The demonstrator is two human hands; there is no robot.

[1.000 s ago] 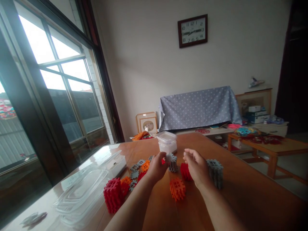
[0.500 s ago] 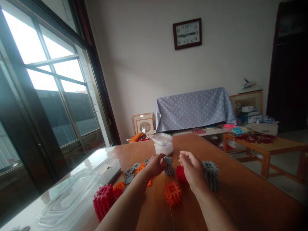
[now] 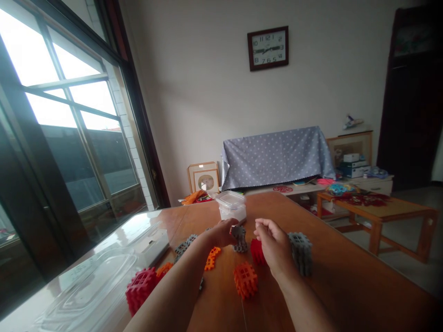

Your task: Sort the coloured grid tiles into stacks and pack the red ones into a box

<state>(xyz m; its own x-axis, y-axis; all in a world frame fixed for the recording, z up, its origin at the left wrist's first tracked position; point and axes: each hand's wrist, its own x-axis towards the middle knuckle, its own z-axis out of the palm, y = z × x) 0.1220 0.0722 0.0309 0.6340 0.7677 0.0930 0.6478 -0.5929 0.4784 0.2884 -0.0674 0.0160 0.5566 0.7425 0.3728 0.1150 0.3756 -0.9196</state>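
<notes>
Grey waffle blocks (image 3: 239, 245) stand in a small stack at mid-table. My left hand (image 3: 223, 233) is at the stack's left side, its thumb and fingers closed around the top edge. My right hand (image 3: 275, 242) hovers just right of it with fingers curled together; anything inside them is hidden. Partly behind that hand is a red block stack (image 3: 257, 252). An orange block stack (image 3: 245, 280) sits nearer to me, and a taller grey block stack (image 3: 300, 253) stands to the right. Loose orange blocks (image 3: 212, 258) lie beside my left forearm.
A clear lidded container (image 3: 231, 205) stands beyond my hands. At left lie a large clear plastic lid (image 3: 93, 281) and a white box (image 3: 154, 244). A red block stack (image 3: 141, 288) is by my left forearm; grey blocks (image 3: 185, 245) lie farther back.
The view has shifted slightly, so things appear a little farther left. More of the loose orange blocks shows beside my left forearm. My hands stay near the same stacks.
</notes>
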